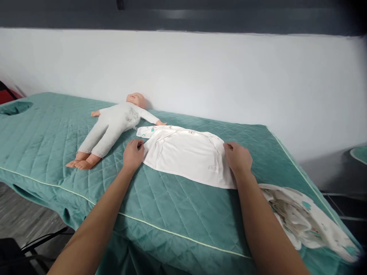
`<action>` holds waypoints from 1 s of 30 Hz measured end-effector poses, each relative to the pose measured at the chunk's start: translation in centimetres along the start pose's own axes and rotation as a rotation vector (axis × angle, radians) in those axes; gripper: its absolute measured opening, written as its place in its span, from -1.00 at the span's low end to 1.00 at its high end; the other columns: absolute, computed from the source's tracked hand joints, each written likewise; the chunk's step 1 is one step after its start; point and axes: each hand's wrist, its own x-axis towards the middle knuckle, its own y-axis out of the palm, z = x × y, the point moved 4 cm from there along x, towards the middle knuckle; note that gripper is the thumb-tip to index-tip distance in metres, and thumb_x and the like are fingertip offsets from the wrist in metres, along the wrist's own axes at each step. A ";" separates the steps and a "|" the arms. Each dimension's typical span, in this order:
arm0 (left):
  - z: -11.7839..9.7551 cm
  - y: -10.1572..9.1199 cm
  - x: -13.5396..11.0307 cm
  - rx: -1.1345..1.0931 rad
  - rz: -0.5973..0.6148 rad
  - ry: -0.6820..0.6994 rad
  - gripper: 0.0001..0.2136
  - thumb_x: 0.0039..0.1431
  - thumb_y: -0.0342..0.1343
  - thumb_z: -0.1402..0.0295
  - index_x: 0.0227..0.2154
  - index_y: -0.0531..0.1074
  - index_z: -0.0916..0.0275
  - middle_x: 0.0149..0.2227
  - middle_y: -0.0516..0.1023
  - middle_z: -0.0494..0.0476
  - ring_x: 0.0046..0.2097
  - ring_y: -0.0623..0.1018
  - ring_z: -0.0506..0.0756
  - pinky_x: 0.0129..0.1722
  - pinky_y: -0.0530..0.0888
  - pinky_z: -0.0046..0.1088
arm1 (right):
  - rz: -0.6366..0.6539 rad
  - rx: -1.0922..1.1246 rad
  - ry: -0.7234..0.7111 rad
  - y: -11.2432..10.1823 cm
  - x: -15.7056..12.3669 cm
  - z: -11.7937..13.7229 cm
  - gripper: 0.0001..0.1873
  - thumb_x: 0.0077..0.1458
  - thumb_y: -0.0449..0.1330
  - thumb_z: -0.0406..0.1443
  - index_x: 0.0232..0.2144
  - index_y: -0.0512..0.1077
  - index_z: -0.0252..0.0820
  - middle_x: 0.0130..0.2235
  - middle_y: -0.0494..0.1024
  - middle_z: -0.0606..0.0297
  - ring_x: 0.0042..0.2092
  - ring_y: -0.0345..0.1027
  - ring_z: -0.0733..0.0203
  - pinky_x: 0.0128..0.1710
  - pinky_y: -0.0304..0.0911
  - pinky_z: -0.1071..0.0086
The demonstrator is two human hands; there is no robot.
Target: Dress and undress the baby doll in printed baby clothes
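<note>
A white baby garment (183, 154) lies spread flat on the green quilted table cover (172, 214). My left hand (133, 154) pinches the garment's left edge, fingers closed on the cloth. My right hand (237, 158) rests on its right edge, fingers curled onto the fabric. A baby doll (111, 126) in a white suit lies on its back to the left of the garment, head toward the wall.
A second printed cloth (304, 221) lies crumpled at the table's right corner, beside my right forearm. A white wall (200, 72) runs right behind the table. A face hole (14, 108) sits in the table's far left end. Floor and cables show below left.
</note>
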 end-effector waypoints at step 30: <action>0.2 -0.4 0.0 -0.062 -0.015 -0.051 -0.78 0.10 0.00 0.36 -0.29 0.54 0.22 -0.22 0.61 0.17 -0.15 0.55 0.16 -0.06 0.46 -0.28 | 0.034 0.049 0.198 -1.1 0.3 -5.9 -0.55 0.02 0.20 -0.02 -0.15 0.53 -0.19 -0.11 0.57 -0.08 -0.06 0.44 -0.25 -0.13 0.31 0.00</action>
